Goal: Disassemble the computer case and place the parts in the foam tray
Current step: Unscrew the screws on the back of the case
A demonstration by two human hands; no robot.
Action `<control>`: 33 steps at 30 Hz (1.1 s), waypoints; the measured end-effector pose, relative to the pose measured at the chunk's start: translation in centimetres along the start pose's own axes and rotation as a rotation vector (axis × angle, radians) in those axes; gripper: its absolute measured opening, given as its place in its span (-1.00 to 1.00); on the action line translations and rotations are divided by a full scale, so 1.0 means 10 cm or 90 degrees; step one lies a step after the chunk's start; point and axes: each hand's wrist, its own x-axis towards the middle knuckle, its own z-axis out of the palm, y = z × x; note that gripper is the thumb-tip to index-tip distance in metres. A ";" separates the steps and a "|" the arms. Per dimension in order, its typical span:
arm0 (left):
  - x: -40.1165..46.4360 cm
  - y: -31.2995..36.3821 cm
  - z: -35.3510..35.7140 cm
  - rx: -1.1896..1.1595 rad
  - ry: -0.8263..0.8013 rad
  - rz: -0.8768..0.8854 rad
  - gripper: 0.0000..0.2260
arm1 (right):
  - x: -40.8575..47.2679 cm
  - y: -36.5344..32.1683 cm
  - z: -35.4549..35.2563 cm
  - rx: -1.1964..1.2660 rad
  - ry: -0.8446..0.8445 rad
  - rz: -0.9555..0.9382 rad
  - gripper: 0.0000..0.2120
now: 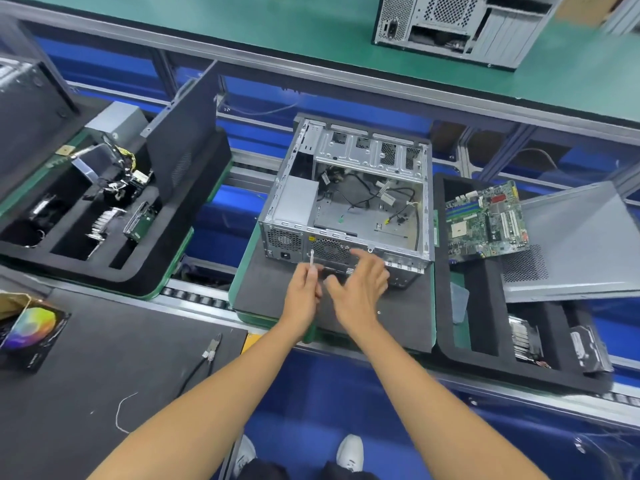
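Note:
The open computer case (349, 188) lies on a dark mat, its inside holding loose cables and a grey power supply (298, 200). My left hand (304, 292) grips a screwdriver (311, 259) with a green handle, its metal tip pointing up at the case's rear panel. My right hand (360, 285) is beside it with fingers spread, reaching to the rear panel near the fan grille. A green motherboard (486, 221) lies in the black foam tray (446, 327) to the right, with a grey side panel (575, 244) resting over that tray.
Another foam tray (114, 271) at left holds cables, a heatsink and a small board. Pliers (212, 346) and a colourful box (29, 329) lie on the near black mat. A second case (460, 26) stands on the green upper shelf. Conveyor rollers run between.

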 end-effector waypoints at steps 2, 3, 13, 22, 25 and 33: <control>0.03 0.01 -0.07 0.030 -0.008 0.030 -0.78 | 0.44 -0.14 -0.09 -0.084 0.014 -0.145 -0.37; 0.05 0.02 -0.09 0.044 -0.013 0.040 -0.80 | 0.65 -0.19 -0.13 -0.131 -0.001 -0.207 -0.37; 0.28 0.02 -0.19 0.100 -0.020 0.056 -0.78 | 1.52 -0.18 -0.05 -0.307 -0.497 -0.379 -0.81; 0.33 0.03 -0.20 0.176 0.002 0.094 -0.81 | 1.53 -0.17 -0.06 -0.306 -0.483 -0.403 -0.81; 0.31 0.01 -0.20 0.206 0.011 0.109 -0.80 | 1.54 -0.16 -0.06 -0.310 -0.483 -0.398 -0.84; 0.33 0.02 -0.25 0.251 0.006 0.114 -0.80 | 1.54 -0.16 -0.03 -0.314 -0.489 -0.394 -0.88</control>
